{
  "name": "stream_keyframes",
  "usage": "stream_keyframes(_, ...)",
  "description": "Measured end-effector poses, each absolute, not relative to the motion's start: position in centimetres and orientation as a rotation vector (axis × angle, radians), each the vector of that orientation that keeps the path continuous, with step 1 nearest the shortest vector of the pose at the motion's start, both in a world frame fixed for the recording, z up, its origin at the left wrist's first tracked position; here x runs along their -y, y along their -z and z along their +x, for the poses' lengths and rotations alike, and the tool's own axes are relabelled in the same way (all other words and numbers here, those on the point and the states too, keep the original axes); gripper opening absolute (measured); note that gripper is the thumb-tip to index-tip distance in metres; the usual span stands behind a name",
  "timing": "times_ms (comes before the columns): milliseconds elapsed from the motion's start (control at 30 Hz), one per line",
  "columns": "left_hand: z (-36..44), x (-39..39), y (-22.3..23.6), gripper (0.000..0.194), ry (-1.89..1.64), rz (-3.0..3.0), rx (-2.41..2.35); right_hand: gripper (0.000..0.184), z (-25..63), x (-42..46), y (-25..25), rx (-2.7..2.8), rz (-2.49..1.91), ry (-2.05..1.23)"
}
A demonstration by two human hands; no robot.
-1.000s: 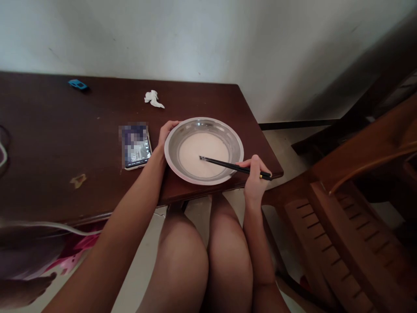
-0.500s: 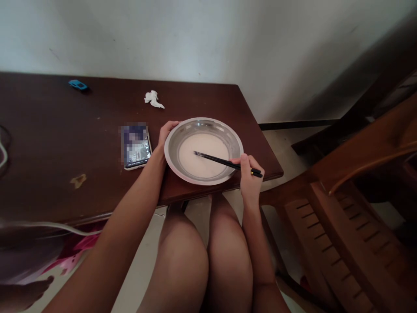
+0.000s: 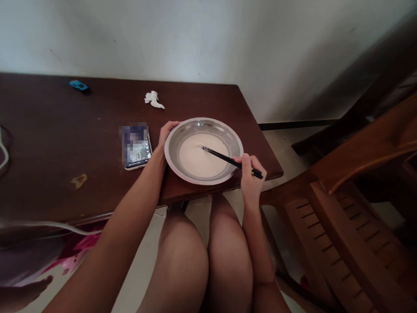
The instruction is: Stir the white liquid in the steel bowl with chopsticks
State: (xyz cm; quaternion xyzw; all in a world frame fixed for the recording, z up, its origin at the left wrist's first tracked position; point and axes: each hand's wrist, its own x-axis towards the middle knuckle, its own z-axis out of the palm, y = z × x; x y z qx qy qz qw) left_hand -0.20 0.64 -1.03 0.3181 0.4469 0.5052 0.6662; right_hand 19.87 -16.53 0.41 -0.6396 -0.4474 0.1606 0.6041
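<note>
A steel bowl point(image 3: 173, 143) holding a white liquid point(image 3: 198, 163) stands near the front right corner of a dark wooden table point(image 3: 65, 143). My left hand point(image 3: 165, 133) grips the bowl's left rim, fingers curled over it. My right hand point(image 3: 250, 176) is closed on a pair of black chopsticks point(image 3: 228, 159) at the bowl's right rim. Their tips rest in the liquid just above its middle.
A phone point(image 3: 137, 148) lies just left of the bowl. A crumpled white tissue point(image 3: 153, 99) and a small blue object point(image 3: 78, 85) sit farther back. A wooden chair point(image 3: 352, 208) stands to the right. A white cable point(image 3: 48, 225) runs along the table's front left edge.
The chopstick tips have moved about in the liquid, first left, then back toward the upper middle. My right hand shifted slightly left toward the bowl's rim. The left hand stayed on the rim.
</note>
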Motion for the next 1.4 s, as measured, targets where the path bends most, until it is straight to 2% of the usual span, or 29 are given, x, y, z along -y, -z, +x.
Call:
stream_keyframes(133,-0.10,-0.43,0.78,0.016,-1.140,0.719,-1.018,0.053,19.97,16.75,-0.45,0.917,-1.417,-0.337)
stream_keyframes(333,-0.07,-0.45,0.73,0.019,-1.140,0.719,-1.016,0.041,19.81,16.53,-0.44,1.087,-1.444,-0.458)
stream_keyframes(467,-0.15,-0.67,0.98,0.018,-1.149,0.717,-1.008,0.049,19.98,16.63,-0.49,0.963,-1.432,-0.322)
stream_keyframes(567,-0.19,-0.67,1.08,0.016,-1.137,0.702,-1.005,0.054,19.90,16.72,-0.57,0.942,-1.391,-0.366)
stream_keyframes(733,-0.20,-0.68,1.27,0.015,-1.154,0.690,-0.971,0.045,19.88,16.45,-0.42,1.065,-1.443,-0.454)
stream_keyframes(933,-0.18,-0.62,1.12,0.018,-1.148,0.705,-0.963,0.052,19.87,16.59,-0.56,0.930,-1.389,-0.374)
stream_keyframes(1100,-0.12,-0.71,1.10,0.015,-1.163,0.703,-0.999,0.041,19.74,16.38,-0.42,1.081,-1.441,-0.466)
stream_keyframes(1267,-0.09,-0.76,1.21,0.020,-1.151,0.690,-0.963,0.051,20.01,16.51,-0.26,0.933,-1.421,-0.333)
stream_keyframes(1400,-0.06,-0.69,1.04,0.020,-1.152,0.655,-0.970,0.050,19.78,16.46,-0.34,0.997,-1.395,-0.445)
